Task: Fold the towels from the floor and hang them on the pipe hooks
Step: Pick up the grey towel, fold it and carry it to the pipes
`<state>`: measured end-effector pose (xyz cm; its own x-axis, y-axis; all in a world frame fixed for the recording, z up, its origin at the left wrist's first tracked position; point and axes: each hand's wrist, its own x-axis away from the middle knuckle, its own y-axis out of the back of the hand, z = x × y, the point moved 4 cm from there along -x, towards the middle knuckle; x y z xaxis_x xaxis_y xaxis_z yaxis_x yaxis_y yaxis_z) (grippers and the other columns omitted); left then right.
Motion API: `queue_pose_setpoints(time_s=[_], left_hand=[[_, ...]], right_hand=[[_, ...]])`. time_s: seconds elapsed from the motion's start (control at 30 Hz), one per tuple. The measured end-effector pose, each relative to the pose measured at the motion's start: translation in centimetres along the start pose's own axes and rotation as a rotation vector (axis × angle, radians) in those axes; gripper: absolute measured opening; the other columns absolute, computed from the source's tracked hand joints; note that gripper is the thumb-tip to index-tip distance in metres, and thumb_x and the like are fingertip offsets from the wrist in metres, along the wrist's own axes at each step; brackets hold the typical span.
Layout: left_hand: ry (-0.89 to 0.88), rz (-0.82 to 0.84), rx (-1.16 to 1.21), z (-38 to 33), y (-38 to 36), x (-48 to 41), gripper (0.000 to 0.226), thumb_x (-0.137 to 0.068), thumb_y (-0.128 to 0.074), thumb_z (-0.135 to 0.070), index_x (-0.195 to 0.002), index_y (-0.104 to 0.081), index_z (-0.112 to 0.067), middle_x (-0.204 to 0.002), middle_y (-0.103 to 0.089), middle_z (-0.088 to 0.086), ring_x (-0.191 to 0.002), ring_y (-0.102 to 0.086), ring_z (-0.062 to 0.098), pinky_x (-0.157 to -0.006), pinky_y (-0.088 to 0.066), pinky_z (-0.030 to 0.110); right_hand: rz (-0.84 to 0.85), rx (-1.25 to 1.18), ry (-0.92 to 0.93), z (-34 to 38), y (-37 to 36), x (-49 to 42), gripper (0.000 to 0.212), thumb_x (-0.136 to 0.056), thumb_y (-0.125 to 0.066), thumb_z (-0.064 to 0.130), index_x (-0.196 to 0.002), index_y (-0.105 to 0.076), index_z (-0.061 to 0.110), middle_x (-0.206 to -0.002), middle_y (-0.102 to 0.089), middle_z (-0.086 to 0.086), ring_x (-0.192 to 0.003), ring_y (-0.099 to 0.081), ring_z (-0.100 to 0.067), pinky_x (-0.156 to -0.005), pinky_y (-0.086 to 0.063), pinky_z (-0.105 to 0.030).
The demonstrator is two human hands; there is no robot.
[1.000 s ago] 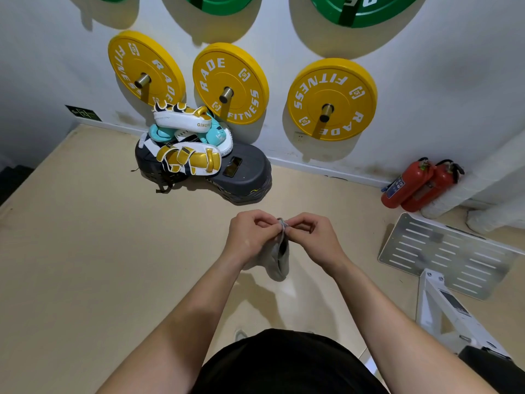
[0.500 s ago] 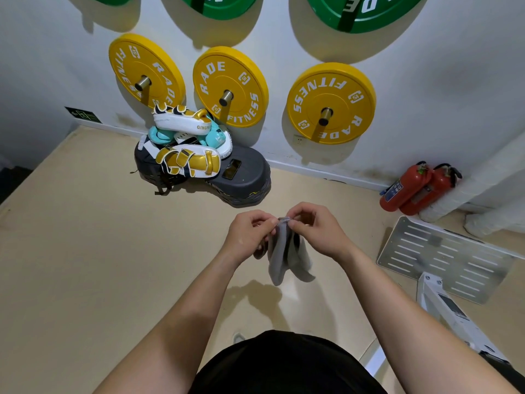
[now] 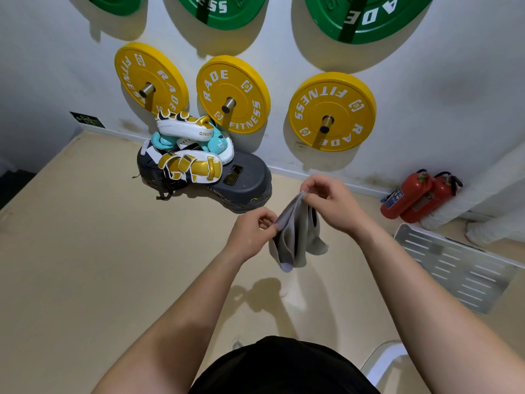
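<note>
I am looking down over both forearms at a small grey towel [image 3: 295, 240] held in the air in front of the body, well clear of the beige floor [image 3: 85, 251]. My left hand [image 3: 251, 236] pinches the towel's near edge between thumb and curled fingers. My right hand [image 3: 332, 206] sits a little higher and farther out, fingers bent, pinching the top corner. The cloth is stretched short between the two grips, and the rest hangs down in loose, bunched folds, with one flap falling to the right under the right wrist. Its shadow lies on the floor just below.

Ahead, against the white wall [image 3: 426, 81], a pile of training pads [image 3: 187, 149] in white, gold and teal is stacked on a dark grey block [image 3: 244, 180] that rests on the floor. Above the pile, three yellow weight plates [image 3: 233, 93] hang on pegs in a row, and green weight plates [image 3: 366, 15] hang higher up, cut off by the top of the view. A small green sign [image 3: 88, 120] is fixed low on the wall at the left.

To the right, two red fire extinguishers [image 3: 409, 197] lean side by side at the foot of the wall. Nearer to me, a slotted metal plate [image 3: 454, 265] lies flat on the floor. Black clothing [image 3: 281, 365] fills the bottom of the view between the arms.
</note>
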<state>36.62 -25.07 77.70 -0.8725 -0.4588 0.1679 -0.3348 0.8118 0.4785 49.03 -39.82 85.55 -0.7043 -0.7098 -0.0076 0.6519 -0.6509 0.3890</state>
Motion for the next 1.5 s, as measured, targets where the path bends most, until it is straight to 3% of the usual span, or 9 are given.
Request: queue_pose_setpoints(time_s=[0.33, 0.57, 0.7, 0.83, 1.0, 1.13, 1.27, 1.4, 1.5], left_hand=[[0.213, 0.010, -0.124, 6.4, 2.1, 1.7, 0.013, -0.077, -0.068, -0.013, -0.075, -0.067, -0.026, -0.064, -0.063, -0.010, -0.057, -0.055, 0.010, -0.058, -0.046, 0.026], [0.338, -0.174, 0.207, 7.3, 5.1, 1.9, 0.011, -0.084, -0.066, 0.005, -0.088, -0.068, -0.005, -0.092, -0.069, 0.016, -0.071, -0.075, 0.030, -0.070, -0.061, 0.037], [0.354, -0.262, 0.135, 6.8, 6.8, 1.4, 0.020, -0.086, -0.064, -0.004, -0.081, -0.077, -0.017, -0.085, -0.075, 0.002, -0.083, -0.073, 0.023, -0.079, -0.061, 0.036], [0.274, -0.232, -0.135, 4.9, 7.5, 1.1, 0.023, -0.085, -0.060, -0.010, -0.082, -0.076, -0.026, -0.083, -0.072, -0.009, -0.081, -0.066, 0.011, -0.066, -0.052, 0.024], [0.103, -0.174, -0.309, 3.5, 8.3, 0.8, 0.007, -0.085, -0.071, -0.018, -0.087, -0.071, -0.025, -0.084, -0.068, -0.011, -0.083, -0.062, 0.012, -0.070, -0.053, 0.031], [-0.008, -0.352, -0.163, 1.4, 9.5, 0.5, 0.001, -0.092, -0.065, -0.024, -0.091, -0.065, -0.025, -0.087, -0.064, -0.013, -0.084, -0.057, 0.005, -0.067, -0.044, 0.025], [-0.026, -0.369, -0.027, -0.6, 8.9, 0.4, 0.007, -0.097, -0.059, -0.025, -0.097, -0.060, -0.018, -0.090, -0.064, -0.007, -0.083, -0.056, 0.004, -0.070, -0.045, 0.024], [0.056, -0.411, -0.066, 0.9, 9.0, 0.2, 0.007, -0.098, -0.058, -0.024, -0.100, -0.059, -0.018, -0.093, -0.063, -0.001, -0.086, -0.057, 0.014, -0.067, -0.042, 0.029], [0.122, -0.444, -0.081, 2.8, 9.1, 0.5, 0.005, -0.097, -0.060, -0.023, -0.100, -0.061, -0.019, -0.095, -0.064, -0.002, -0.090, -0.059, 0.019, -0.067, -0.041, 0.028]], right_hand=[[-0.272, 0.041, -0.032, 0.3, 5.4, -1.4, 0.006, -0.080, -0.057, 0.018, -0.078, -0.062, 0.021, -0.074, -0.061, 0.003, -0.070, -0.054, -0.011, -0.066, -0.044, -0.033], [-0.426, 0.063, -0.221, -4.2, 5.7, 0.3, 0.014, -0.087, -0.053, 0.012, -0.075, -0.057, 0.015, -0.070, -0.054, 0.003, -0.065, -0.047, -0.010, -0.059, -0.038, -0.027], [-0.444, 0.082, -0.315, -6.0, 5.2, 1.1, 0.019, -0.088, -0.049, 0.013, -0.071, -0.052, 0.005, -0.067, -0.047, -0.002, -0.065, -0.040, -0.014, -0.059, -0.033, -0.033], [-0.453, 0.066, -0.361, -6.5, 4.7, 1.6, 0.020, -0.085, -0.046, 0.010, -0.068, -0.047, 0.001, -0.067, -0.042, -0.006, -0.065, -0.034, -0.016, -0.058, -0.026, -0.034], [-0.442, 0.032, -0.361, -6.8, 4.4, 1.9, 0.020, -0.087, -0.044, 0.010, -0.072, -0.045, -0.003, -0.071, -0.039, -0.006, -0.067, -0.033, -0.016, -0.059, -0.024, -0.035], [-0.467, 0.077, -0.411, -8.2, 3.8, 2.3, 0.013, -0.093, -0.045, 0.014, -0.083, -0.053, 0.011, -0.074, -0.050, 0.001, -0.068, -0.042, -0.014, -0.061, -0.034, -0.032], [-0.390, 0.124, -0.558, -11.1, 2.1, 3.1, 0.008, -0.091, -0.049, 0.011, -0.088, -0.055, 0.017, -0.086, -0.058, -0.004, -0.082, -0.052, -0.023, -0.069, -0.042, -0.032], [-0.577, 0.023, -0.410, -9.3, 2.3, 3.0, 0.007, -0.095, -0.050, 0.015, -0.091, -0.054, 0.018, -0.081, -0.056, 0.004, -0.079, -0.051, -0.017, -0.068, -0.041, -0.031], [-0.562, 0.023, -0.318, -7.8, 2.3, 2.5, 0.005, -0.097, -0.049, 0.018, -0.094, -0.052, 0.018, -0.083, -0.055, 0.005, -0.080, -0.049, -0.016, -0.068, -0.037, -0.030]])
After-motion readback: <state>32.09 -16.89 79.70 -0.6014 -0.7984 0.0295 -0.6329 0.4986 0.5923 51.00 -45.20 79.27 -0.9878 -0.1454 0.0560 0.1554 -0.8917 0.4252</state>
